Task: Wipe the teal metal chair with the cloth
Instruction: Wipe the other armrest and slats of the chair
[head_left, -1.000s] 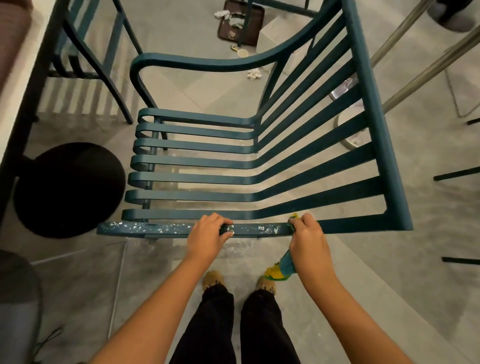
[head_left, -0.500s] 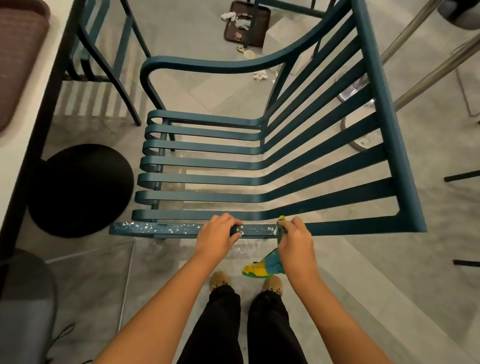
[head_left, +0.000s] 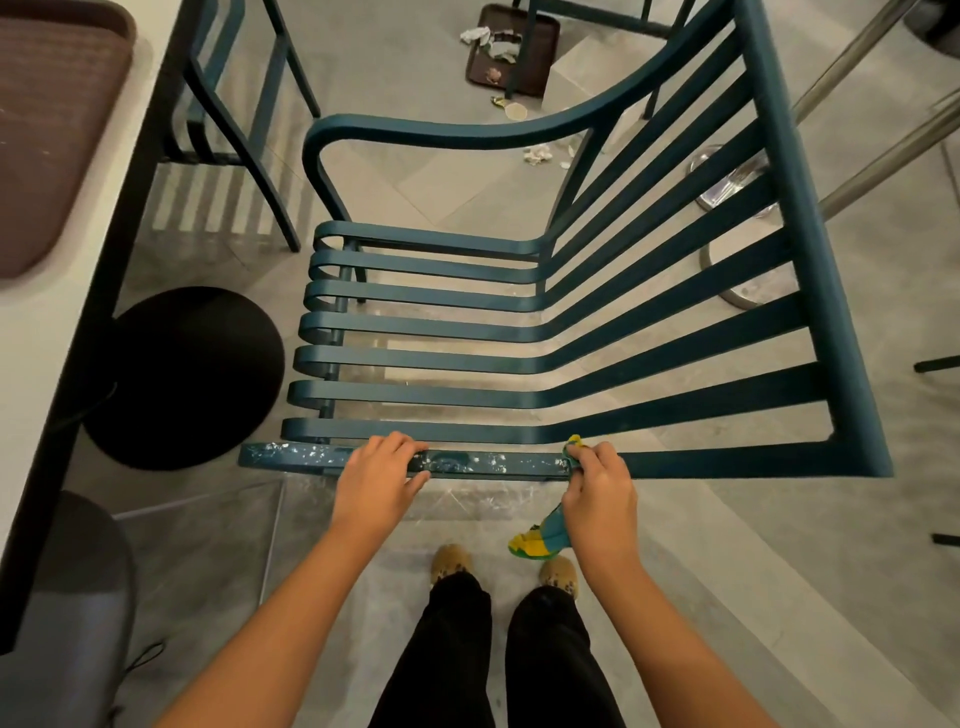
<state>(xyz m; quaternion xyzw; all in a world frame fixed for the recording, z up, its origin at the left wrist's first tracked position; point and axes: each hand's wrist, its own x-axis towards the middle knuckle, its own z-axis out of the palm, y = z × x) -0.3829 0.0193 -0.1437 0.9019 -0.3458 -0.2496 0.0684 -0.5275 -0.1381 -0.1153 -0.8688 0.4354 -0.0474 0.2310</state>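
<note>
Head cam: my right hand (head_left: 597, 493), fingers pinching the cloth (head_left: 540, 538) on the chair (head_left: 467, 358)'s near armrest (head_left: 467, 462), just slid slightly away from my left hand (head_left: 382, 475) gripping that armrest, so the white specks (head_left: 291, 453) beyond it are plenty left to wipe.

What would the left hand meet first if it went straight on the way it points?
The left hand grips the armrest; beyond it, probably the nearest seat slat, though depth is unclear.

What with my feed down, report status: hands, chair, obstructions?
Left hand grips teal chair by speckled near rail. Right hand pinches cloth against same rail. Nothing between hands.
</note>
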